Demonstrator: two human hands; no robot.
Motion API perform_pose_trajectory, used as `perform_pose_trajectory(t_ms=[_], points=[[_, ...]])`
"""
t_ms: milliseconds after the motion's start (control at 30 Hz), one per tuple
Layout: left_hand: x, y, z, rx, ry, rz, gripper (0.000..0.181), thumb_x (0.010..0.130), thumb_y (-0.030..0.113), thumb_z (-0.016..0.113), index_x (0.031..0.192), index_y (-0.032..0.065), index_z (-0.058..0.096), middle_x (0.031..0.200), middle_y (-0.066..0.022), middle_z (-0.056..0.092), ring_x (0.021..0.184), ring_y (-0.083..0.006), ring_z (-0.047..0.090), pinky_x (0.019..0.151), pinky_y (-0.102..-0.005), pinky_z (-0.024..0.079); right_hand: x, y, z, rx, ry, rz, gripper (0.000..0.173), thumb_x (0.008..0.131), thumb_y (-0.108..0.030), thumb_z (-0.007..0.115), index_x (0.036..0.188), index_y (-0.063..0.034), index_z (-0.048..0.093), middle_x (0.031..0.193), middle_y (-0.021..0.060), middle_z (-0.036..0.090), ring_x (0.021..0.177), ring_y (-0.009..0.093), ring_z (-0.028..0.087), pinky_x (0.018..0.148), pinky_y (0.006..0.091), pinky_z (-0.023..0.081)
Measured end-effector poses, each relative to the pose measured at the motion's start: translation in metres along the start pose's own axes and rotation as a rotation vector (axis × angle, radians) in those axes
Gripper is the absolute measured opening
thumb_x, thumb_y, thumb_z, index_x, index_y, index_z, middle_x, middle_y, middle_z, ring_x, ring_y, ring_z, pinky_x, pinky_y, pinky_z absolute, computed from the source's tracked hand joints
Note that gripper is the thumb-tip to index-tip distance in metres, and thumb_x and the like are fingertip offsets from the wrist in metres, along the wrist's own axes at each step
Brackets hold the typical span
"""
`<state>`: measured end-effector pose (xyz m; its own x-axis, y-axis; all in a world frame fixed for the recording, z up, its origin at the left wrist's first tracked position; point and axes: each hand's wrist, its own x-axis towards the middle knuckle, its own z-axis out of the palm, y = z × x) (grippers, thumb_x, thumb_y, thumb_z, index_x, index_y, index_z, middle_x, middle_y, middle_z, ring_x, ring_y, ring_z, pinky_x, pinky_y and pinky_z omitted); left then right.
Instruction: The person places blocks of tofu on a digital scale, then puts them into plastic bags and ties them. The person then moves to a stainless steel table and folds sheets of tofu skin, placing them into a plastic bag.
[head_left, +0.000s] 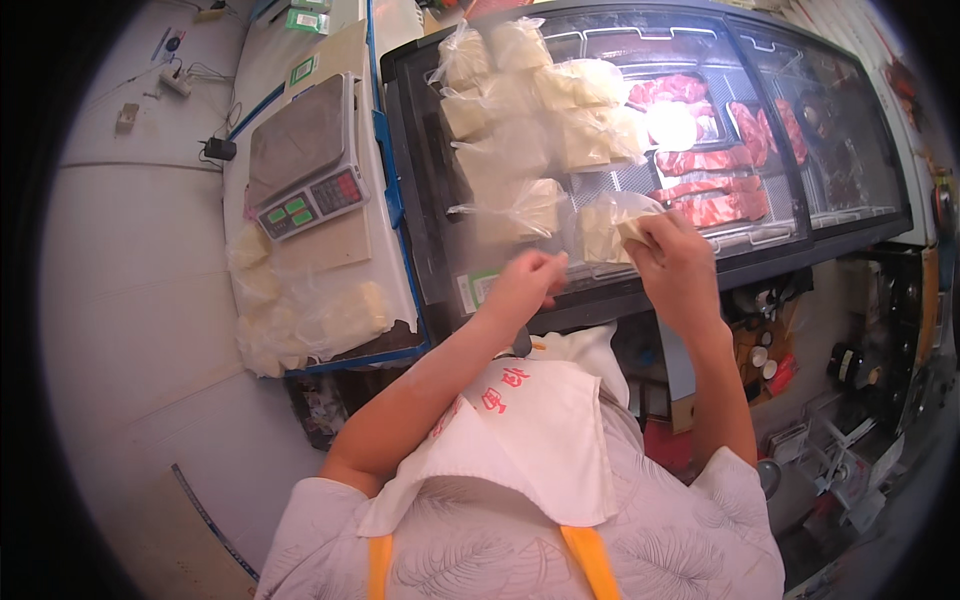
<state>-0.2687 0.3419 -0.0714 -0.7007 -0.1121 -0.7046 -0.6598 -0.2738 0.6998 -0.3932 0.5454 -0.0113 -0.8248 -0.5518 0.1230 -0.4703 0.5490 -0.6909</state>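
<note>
My right hand (673, 259) grips a pale, square-cornered piece (634, 230), apparently a corner of a stack of dough sheets. It is at the right side of a clear plastic bag (600, 229) holding more pale sheets, on the glass top of a display freezer (592, 279). My left hand (531, 279), blurred, hovers over the freezer's near edge with its fingers curled. Whether it pinches anything is hidden. Several tied clear bags of pale blocks (502, 157) sit on the glass to the left and beyond. The closest tied bag (521, 210) lies just past my left hand.
Raw meat cuts (712, 199) lie under the freezer glass. On the left table, a digital scale (304, 150) stands behind more bagged pale blocks (345, 311). A green-and-white card (478, 289) lies by the freezer's near left corner. Clutter (847, 450) covers the floor at right.
</note>
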Motion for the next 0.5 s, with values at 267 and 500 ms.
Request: perform_pose_trajectory(t_ms=[267, 500], points=[[-0.059, 0.055, 0.001, -0.918, -0.702, 0.423, 0.081, 0.107, 0.065, 0.052, 0.162, 0.0064, 0.042, 0.153, -0.0123, 0.059, 0.139, -0.0243, 0.059, 0.116, -0.0435, 0.048, 0.012, -0.150, 0.013, 1.067, 0.253, 0.304, 0.021, 0.104, -0.009, 0.074, 0.121, 0.0023, 0.070, 0.105, 0.0040, 0.074, 0.092, 0.011, 0.071, 0.081, 0.0260, 0.056], [-0.116, 0.058, -0.077, -0.245, -0.146, 0.666, 0.052, 0.112, 0.023, 0.062, 0.156, -0.0005, 0.049, 0.148, -0.0139, 0.065, 0.134, -0.0213, 0.063, 0.114, -0.0376, 0.050, -0.030, -0.171, 0.079, 1.246, -0.029, 0.411, 0.028, 0.104, -0.003, 0.071, 0.129, 0.0012, 0.062, 0.126, 0.0073, 0.069, 0.117, 0.013, 0.066, 0.103, 0.0294, 0.052]])
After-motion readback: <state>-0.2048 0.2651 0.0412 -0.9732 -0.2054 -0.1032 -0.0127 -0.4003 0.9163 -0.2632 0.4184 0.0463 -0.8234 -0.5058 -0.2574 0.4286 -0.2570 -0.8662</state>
